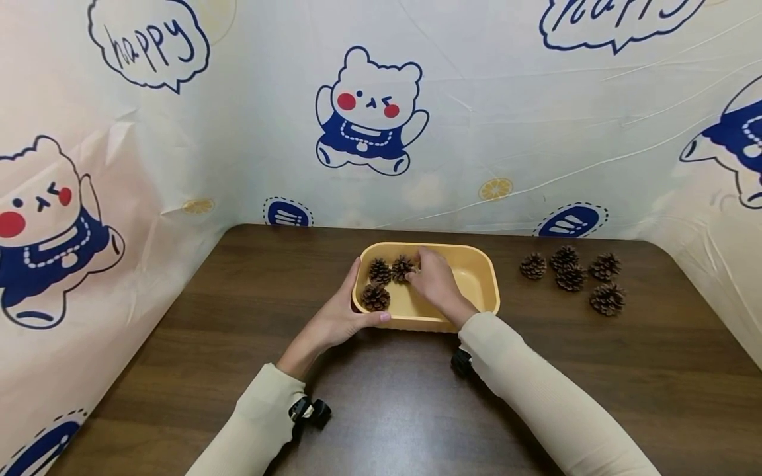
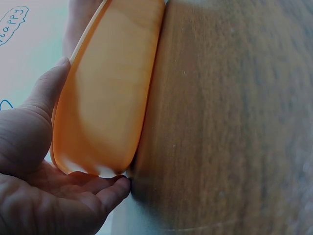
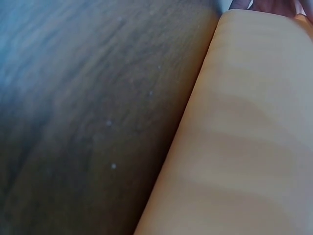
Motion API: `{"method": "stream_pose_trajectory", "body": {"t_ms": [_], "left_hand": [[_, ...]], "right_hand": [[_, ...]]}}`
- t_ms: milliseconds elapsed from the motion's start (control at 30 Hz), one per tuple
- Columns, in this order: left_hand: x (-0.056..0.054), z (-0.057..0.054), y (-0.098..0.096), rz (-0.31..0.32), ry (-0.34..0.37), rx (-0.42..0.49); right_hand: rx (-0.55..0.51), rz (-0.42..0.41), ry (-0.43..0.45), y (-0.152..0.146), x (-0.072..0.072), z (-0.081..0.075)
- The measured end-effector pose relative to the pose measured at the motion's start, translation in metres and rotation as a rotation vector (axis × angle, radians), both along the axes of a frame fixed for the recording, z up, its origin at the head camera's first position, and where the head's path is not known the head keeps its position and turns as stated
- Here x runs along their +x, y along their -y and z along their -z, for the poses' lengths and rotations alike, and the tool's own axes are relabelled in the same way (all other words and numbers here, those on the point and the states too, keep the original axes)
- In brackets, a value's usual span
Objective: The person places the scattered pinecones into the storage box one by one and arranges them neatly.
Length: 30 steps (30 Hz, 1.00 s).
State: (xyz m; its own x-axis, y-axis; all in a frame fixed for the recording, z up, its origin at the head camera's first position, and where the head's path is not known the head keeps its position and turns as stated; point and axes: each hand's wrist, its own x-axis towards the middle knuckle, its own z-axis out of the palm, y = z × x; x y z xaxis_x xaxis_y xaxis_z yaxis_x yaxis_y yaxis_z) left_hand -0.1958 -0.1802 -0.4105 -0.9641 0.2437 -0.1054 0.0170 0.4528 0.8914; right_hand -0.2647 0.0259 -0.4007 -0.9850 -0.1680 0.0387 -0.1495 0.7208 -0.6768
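Observation:
A yellow plastic bin (image 1: 485,277) stands on the table. My left hand (image 1: 340,317) holds its left end, the thumb at the near rim and the other fingers round the end wall. In the left wrist view that hand (image 2: 58,171) wraps the bin's corner (image 2: 105,98). Inside the bin, two pine cones (image 1: 376,297) (image 1: 380,271) lie at the left. My right hand (image 1: 439,281) reaches in over the near rim and pinches another pine cone (image 1: 402,269), its far side partly hidden by the fingers. The right wrist view shows only the bin's outer wall (image 3: 244,137).
Several loose pine cones (image 1: 570,276) lie in a group on the table, right of the bin. The brown wooden table (image 1: 250,291) ends at a printed cloth backdrop (image 1: 452,165), which also rises at both sides.

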Motion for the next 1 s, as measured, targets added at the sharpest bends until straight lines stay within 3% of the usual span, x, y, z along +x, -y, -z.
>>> {"method": "stream_pose_trajectory", "body": {"t_ms": [567, 1000], "left_hand": [[-0.001, 0.001, -0.001, -0.018, 0.011, -0.005], [-0.001, 0.001, -0.002, -0.021, 0.015, -0.001]], "right_hand": [[-0.03, -0.01, -0.05, -0.019, 0.005, -0.009], [-0.096, -0.066, -0.064, -0.043, 0.009, -0.02]]}}
